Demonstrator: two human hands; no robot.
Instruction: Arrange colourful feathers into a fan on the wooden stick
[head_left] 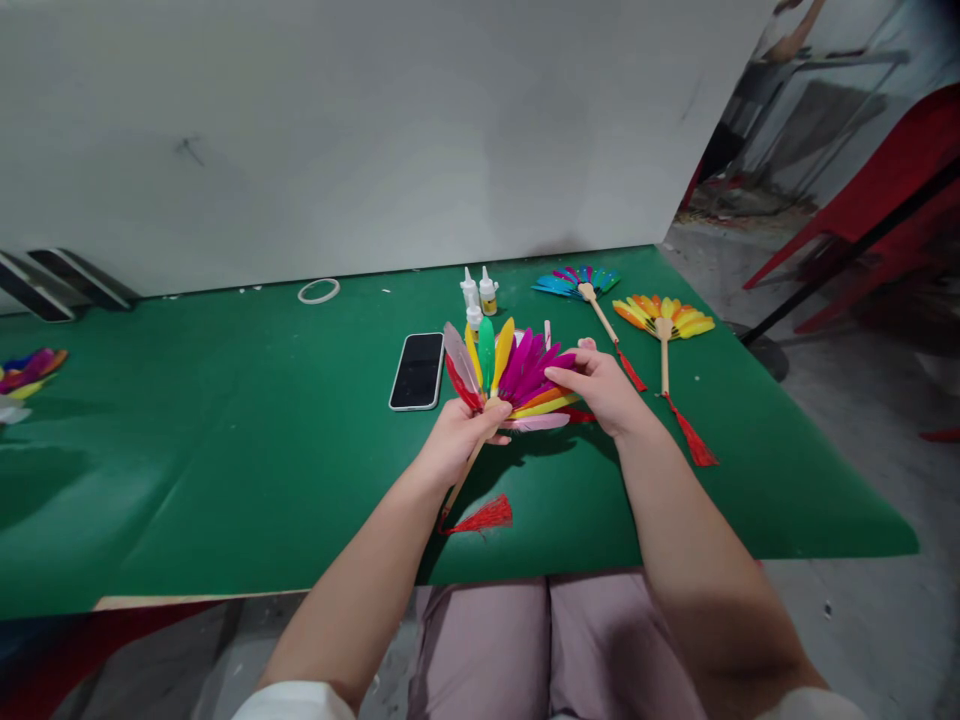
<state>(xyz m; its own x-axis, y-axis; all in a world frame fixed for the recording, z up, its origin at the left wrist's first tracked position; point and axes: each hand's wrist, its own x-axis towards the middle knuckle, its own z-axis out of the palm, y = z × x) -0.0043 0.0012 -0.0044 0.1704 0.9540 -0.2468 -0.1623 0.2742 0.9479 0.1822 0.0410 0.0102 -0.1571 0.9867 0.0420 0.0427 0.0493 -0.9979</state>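
Observation:
My left hand is closed round the top of the wooden handle of a feather fan, thumb pressed near the feather bases. Grey, red, yellow and green feathers rise from it on the left; magenta, orange, yellow, pink and red ones spread to the right. The fan is tilted, and its handle points down toward a red tassel. My right hand pinches the tip of a magenta feather between thumb and fingers. Whether that feather is fixed to the fan, I cannot tell.
Behind the fan stand small white glue bottles. A phone lies to the left. Two feather fans, one blue and one yellow-orange, lie at the right. A white ring lies near the wall. Colourful feathers show far left.

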